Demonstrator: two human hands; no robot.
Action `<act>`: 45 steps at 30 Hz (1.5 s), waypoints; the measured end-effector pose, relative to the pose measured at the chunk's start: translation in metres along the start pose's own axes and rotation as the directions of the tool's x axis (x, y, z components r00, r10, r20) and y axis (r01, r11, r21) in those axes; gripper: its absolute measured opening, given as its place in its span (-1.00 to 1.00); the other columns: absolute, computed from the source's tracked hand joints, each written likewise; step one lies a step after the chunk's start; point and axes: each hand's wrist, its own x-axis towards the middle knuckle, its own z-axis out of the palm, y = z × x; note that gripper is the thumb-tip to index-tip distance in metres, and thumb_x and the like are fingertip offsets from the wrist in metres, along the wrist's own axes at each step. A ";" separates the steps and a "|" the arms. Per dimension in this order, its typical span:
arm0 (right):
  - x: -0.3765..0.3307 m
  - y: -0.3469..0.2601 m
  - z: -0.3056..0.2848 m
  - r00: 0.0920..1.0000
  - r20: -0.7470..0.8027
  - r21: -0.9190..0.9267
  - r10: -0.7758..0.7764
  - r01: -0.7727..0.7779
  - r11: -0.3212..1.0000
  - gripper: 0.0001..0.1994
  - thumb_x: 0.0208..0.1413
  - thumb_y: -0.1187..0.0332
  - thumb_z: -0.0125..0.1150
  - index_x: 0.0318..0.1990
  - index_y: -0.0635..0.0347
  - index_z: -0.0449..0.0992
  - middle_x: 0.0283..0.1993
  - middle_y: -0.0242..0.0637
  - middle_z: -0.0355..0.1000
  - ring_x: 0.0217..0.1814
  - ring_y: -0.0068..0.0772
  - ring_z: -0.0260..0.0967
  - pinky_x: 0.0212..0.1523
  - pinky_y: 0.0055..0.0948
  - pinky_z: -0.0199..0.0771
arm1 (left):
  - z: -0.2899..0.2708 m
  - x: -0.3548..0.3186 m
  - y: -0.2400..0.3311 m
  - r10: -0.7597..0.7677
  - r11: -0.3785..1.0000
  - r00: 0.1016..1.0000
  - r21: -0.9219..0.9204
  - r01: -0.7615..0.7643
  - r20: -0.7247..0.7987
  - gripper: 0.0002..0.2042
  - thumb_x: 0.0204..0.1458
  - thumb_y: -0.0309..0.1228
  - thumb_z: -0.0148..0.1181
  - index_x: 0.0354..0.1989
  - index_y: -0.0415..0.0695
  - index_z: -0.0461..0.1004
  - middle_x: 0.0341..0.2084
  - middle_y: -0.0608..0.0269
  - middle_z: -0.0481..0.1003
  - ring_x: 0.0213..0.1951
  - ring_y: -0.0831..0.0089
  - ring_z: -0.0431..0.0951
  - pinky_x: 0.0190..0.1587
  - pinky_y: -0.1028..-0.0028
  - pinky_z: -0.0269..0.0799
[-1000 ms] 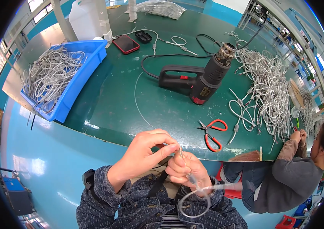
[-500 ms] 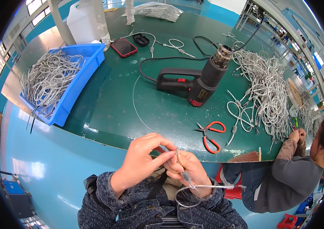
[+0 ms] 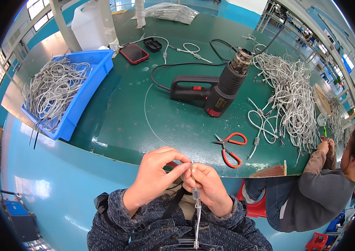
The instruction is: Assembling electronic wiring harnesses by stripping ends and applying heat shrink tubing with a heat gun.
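Person sat at a green table [image 3: 119,138], both hands up in front of the jacket [image 3: 144,228], just off the near edge. Left hand [image 3: 156,171]: thumb and index tips drawn together on the thin upper end of a cable [image 3: 197,217]; exact contact too small to make out. Right hand [image 3: 206,182]: thumb and fingers clamped on the same cable, just above its grey sleeve [image 3: 196,193]. Hands were side by side, close to touching; below the sleeve the cable hung down over the jacket front.

A thin wire [image 3: 146,111] curved across the table toward the left hand; couldn't tell whether it joined the cable. Red-handled cutters [image 3: 232,155] lay near the right hand, handles spread. Black heat gun [image 3: 223,92] rested mid-table, nozzle toward the far right. Large heap of cables [image 3: 286,100] on the right side. Blue bin [image 3: 87,94] on the left, tilted, loaded with more cables. Phone [image 3: 134,53] and small black tray [image 3: 152,44] lay toward the far side, near a white jug [image 3: 87,27]. Co-worker [image 3: 315,201] sat at right on a red stool [image 3: 257,207], hands together at the table edge.
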 end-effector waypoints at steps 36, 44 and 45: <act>-0.005 -0.004 0.006 0.998 0.055 0.051 0.032 -0.035 0.998 -0.70 0.31 0.19 -0.11 -0.34 0.24 0.34 -0.57 -0.52 0.11 -0.55 -0.66 -0.02 -0.51 -0.63 0.04 | 0.012 -0.005 -0.013 -0.185 0.844 0.981 -0.503 0.188 0.056 -0.96 0.01 -0.63 0.16 -0.38 -0.30 0.53 -0.25 0.18 0.40 -0.27 0.51 0.49 -0.25 0.53 0.47; -0.006 -0.002 -0.001 0.997 0.073 0.044 -0.010 0.007 0.999 -0.72 0.30 0.23 -0.08 -0.32 0.27 0.39 -0.56 -0.50 0.16 -0.53 -0.66 0.03 -0.49 -0.61 0.06 | 0.011 -0.008 -0.011 -0.040 0.974 0.998 -0.224 0.026 -0.057 -0.92 -0.06 -0.63 0.23 -0.36 -0.27 0.54 -0.28 0.19 0.43 -0.25 0.50 0.49 -0.23 0.55 0.45; -0.006 -0.002 -0.001 0.999 0.037 -0.001 -0.033 0.033 0.999 -0.74 0.29 0.25 -0.06 -0.31 0.28 0.41 -0.54 -0.49 0.19 -0.51 -0.66 0.06 -0.47 -0.62 0.07 | 0.011 -0.009 -0.010 -0.040 0.974 0.998 -0.225 0.026 -0.055 -0.92 -0.06 -0.63 0.23 -0.36 -0.27 0.54 -0.28 0.19 0.43 -0.25 0.50 0.49 -0.23 0.55 0.45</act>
